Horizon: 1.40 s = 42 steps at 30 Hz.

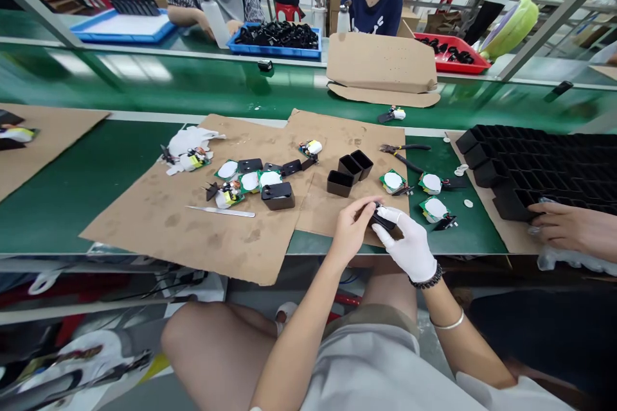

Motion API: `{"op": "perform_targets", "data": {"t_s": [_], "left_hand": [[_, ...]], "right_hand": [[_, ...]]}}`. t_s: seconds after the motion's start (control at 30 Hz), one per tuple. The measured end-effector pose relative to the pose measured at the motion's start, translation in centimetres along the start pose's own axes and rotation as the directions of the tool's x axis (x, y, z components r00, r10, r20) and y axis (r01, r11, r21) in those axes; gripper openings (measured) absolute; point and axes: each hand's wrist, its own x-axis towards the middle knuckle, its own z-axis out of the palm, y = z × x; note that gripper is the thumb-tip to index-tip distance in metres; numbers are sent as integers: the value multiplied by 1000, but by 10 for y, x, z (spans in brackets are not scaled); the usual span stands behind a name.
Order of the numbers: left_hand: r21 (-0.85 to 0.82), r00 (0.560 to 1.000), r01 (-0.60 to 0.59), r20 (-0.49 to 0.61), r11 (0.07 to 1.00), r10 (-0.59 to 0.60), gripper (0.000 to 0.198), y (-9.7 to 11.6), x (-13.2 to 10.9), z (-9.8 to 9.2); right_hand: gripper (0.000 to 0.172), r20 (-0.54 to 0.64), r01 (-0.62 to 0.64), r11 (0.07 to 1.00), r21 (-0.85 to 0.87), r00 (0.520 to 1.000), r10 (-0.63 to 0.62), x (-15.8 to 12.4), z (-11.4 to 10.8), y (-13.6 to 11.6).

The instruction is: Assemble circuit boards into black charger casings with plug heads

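A small black plastic case (385,221) is held between both hands at the front edge of the bench. My bare left hand (354,225) grips its left side, fingers bent round it. My right hand (407,244), in a white glove, pinches it from the right, thumb and fingertips on it. Just beyond stand open black cases (340,183). To the right lie circuit boards with round white pads (436,209), and wire cutters (403,149) with dark handles. The inside of the held case is mostly hidden by my fingers.
Stained cardboard (241,237) covers the bench, bearing tweezers (220,211), more boards and a closed-looking black case (278,196). Rows of black cases (525,160) stand at right, where another person's hand (573,231) reaches in. People sit across, behind a blue tray (274,51).
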Motion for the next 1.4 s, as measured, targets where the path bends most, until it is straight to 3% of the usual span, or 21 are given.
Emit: {"op": "perform_targets", "data": {"t_s": [0.17,0.33,0.4,0.5,0.6,0.67,0.83,0.93,1.0,1.07,1.23,1.4], "left_hand": [[-3,1000,6,29,1000,-6,25,3,3,1],[-38,995,15,103,999,-11,26,3,2,-9],[-123,999,25,46,992,-20,27,-1,1,-10],[-239,991,2,-132,971,-34,30,-7,0,-10],[-217,972,-49,-236,975,-4,30,-8,-1,-8],[-165,979,-47,-201,985,13,29,-6,-2,-7],[-93,1000,-11,8,996,11,29,-4,-3,-7],[-119,996,-9,86,993,19,32,-4,-3,-9],[-137,992,5,128,991,12,36,-3,-5,-11],[-131,988,27,155,991,-6,40,-1,-6,-12],[-95,991,61,128,994,-49,45,1,-8,-13],[-62,984,105,147,992,-95,36,0,-8,-14]], "right_hand": [[28,-25,44,999,5,999,-44,3,1,-3],[20,-19,105,994,-8,994,-105,13,-6,-9],[23,-45,115,993,-15,992,-115,14,-11,-14],[24,-159,26,998,-55,987,-34,11,-11,-18],[14,-92,-60,993,-98,994,51,6,-6,-17],[13,-4,-67,991,-118,998,67,6,-5,-15],[15,115,-136,978,-160,981,156,14,-15,-16],[20,118,-305,949,72,948,296,17,-15,-17],[25,91,-399,853,336,915,392,15,-10,-17],[31,72,-428,756,495,888,455,12,-2,-18],[34,-25,-413,707,574,854,519,-3,14,-27],[32,-151,-367,736,569,833,532,-11,19,-38]]}}
